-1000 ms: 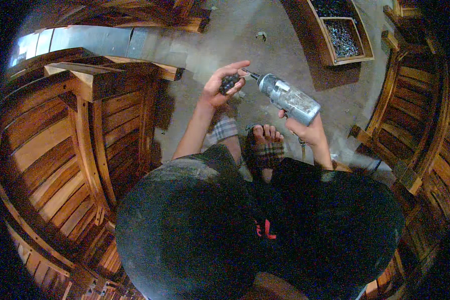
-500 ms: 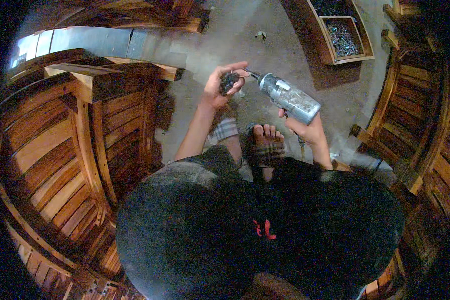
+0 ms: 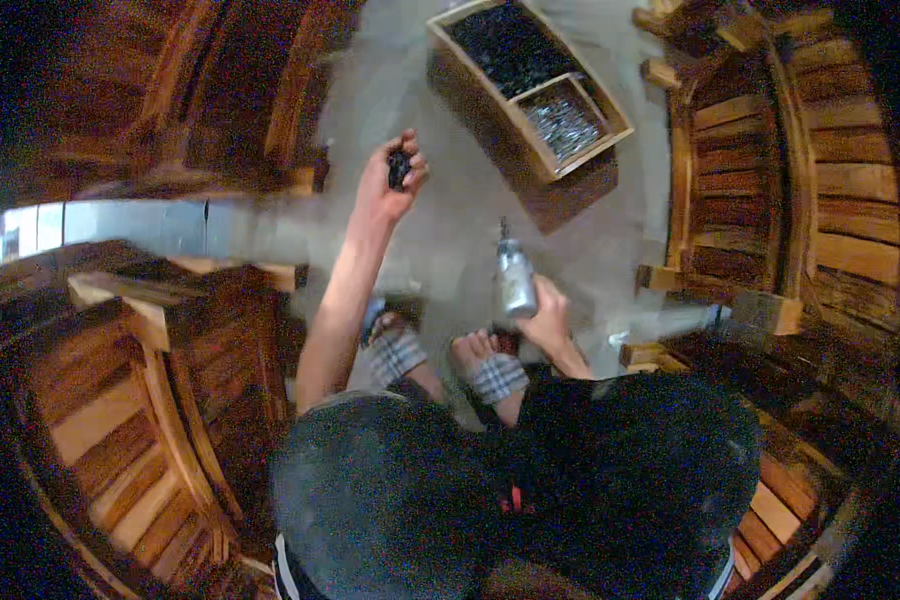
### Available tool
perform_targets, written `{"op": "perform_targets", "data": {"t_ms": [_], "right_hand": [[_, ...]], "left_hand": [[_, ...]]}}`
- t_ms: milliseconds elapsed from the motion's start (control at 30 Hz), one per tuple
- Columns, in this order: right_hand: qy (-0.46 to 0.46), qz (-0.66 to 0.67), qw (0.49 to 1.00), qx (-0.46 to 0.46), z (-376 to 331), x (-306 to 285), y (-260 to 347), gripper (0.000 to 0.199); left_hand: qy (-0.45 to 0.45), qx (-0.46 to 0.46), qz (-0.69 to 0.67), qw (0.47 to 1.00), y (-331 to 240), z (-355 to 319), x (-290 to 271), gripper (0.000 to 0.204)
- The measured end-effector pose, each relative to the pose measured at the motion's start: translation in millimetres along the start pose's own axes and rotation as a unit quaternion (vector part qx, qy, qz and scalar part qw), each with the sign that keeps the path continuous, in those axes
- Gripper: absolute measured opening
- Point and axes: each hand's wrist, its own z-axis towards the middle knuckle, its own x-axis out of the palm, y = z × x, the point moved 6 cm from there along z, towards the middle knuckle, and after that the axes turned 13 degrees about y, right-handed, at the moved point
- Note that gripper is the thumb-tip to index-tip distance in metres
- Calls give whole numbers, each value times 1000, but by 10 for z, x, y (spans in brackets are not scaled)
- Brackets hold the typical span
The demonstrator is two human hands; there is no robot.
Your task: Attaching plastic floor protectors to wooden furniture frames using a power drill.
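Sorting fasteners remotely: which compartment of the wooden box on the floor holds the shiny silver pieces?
The smaller compartment, at the wooden box's right end; the larger compartment holds dark pieces.

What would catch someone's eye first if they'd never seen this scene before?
Probably the left hand, stretched out over the grey concrete floor and closed on a small clump of dark pieces, and the right hand closer in, gripping a silver metal power tool with its tip pointing away. Beyond them stands an open wooden box divided into compartments of dark and shiny fasteners, with slatted brown wooden furniture crowding both sides.
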Motion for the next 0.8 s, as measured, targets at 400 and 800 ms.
{"op": "perform_targets", "data": {"t_ms": [400, 800], "right_hand": [[27, -212, 977, 8, 81, 306, 106, 45], [76, -169, 981, 53, 93, 319, 29, 67]], "left_hand": [[-67, 164, 390, 904, -88, 2463, 729, 19], [-142, 192, 667, 705, -166, 2353, 902, 29]]}}
